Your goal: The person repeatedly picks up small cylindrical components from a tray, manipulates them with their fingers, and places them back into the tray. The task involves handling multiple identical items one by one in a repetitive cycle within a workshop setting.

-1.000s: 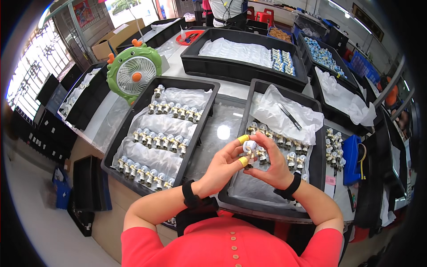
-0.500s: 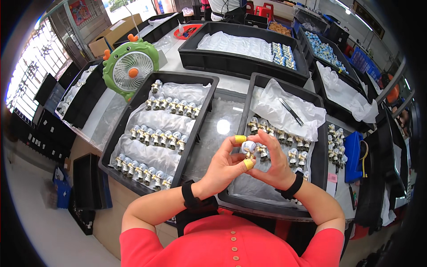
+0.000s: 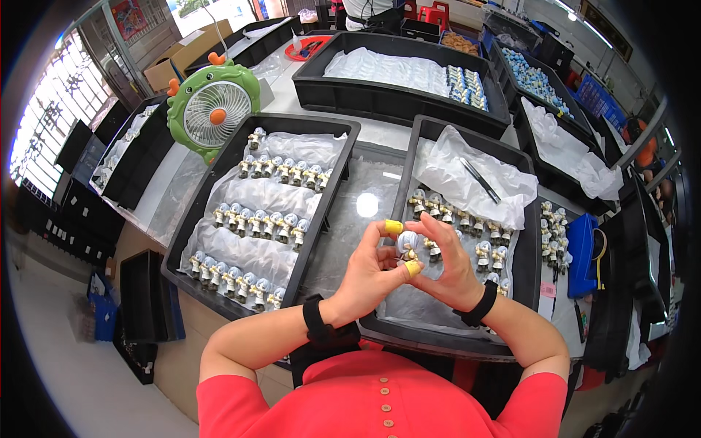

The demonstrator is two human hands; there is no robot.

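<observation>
A small figurine with a pale blue-white head and gold trim is held up over the front of the right-hand black tray. My left hand pinches it between thumb and index finger, both tipped with yellow finger covers. Around its right side curve the thumb and fingers of my right hand, closed about it; the exact contact is partly hidden. Beneath and beyond my hands, similar figurines lie in the tray on white sheeting. A black pen-like tool rests on the crumpled white sheet.
On the left, another black tray holds rows of figurines on white sheeting. A green animal-shaped fan stands behind it. More figurines and a blue bin sit at the right. A long black tray lies across the back.
The figurine has been turned slightly and sits a little lower between my fingers. Both hands stay almost in place.
</observation>
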